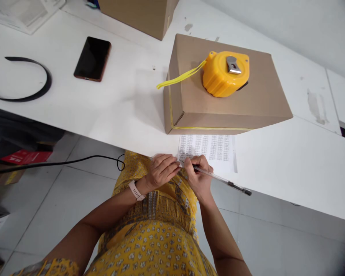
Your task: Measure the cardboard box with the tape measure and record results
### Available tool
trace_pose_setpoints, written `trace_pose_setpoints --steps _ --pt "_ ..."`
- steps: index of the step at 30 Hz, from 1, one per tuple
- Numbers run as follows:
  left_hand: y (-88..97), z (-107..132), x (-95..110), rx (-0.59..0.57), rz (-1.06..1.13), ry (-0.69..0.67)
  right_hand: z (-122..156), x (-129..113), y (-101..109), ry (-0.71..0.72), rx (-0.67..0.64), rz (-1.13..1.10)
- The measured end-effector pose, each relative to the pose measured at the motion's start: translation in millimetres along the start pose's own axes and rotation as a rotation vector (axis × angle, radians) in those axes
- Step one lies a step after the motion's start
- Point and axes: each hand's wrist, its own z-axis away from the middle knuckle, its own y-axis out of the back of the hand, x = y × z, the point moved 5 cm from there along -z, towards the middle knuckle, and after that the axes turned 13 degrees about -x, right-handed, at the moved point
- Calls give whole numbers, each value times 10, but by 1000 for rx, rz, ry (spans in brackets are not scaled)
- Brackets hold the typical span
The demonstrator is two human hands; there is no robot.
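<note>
You're clamping the pen [222, 180] in your right hand [200, 175] at the paper [218, 165], which your left hand [161, 171], its grip unclear from here, should be holding flat.

Carton [232, 106] blocks reach beyond paper [211, 148]; open passage between carton and phone [92, 59].

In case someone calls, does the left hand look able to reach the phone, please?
Probably yes: the left hand grips nothing visible, and the nearer box stands right of its path to the phone.
</note>
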Motion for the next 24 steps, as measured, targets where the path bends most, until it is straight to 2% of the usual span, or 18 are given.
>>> trace_pose_setpoints --steps 13,18,24 --pt "-4 14 0 -14 -4 5 -16 -1 14 -17 1 -18" --pt "0 12 -5 -3 14 -3 -48 57 50 -88 11 -97" --pt "8 -7 -2 3 23 -14 -67 66 61 -117 16 -65"
